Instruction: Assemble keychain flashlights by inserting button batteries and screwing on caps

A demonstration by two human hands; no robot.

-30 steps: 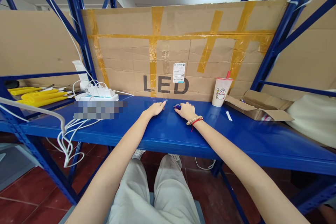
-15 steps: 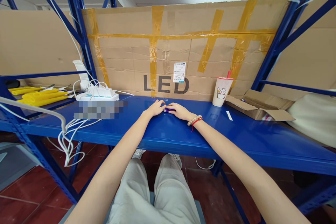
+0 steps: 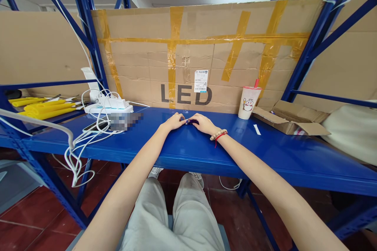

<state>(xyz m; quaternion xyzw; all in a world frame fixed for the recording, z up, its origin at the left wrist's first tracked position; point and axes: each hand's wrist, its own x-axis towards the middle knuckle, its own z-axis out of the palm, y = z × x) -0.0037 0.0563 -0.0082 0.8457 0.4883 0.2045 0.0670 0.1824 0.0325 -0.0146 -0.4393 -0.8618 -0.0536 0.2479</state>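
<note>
Both my hands rest together on the blue metal shelf [image 3: 182,147], just in front of a taped cardboard sheet marked "LED" [image 3: 188,57]. My left hand [image 3: 174,121] and my right hand [image 3: 203,123] pinch from either side a small dark purple and blue object [image 3: 191,122] that looks like a bundle of pens. Their fingers are curled onto it, and most of the object is hidden between them. A bead bracelet and a red string [image 3: 218,135] sit on my right wrist.
A white power strip with plugs and trailing white cables [image 3: 108,106] lies on the shelf to the left, beside a phone [image 3: 94,126]. Yellow-handled tools [image 3: 44,106] lie further left. A paper drink cup [image 3: 249,103], an open cardboard box [image 3: 290,117] and a white bag [image 3: 352,129] stand right.
My right hand slid left with the dark object and met my left hand; both hands now close on it. The left hand's fingers went from stretched flat to curled.
</note>
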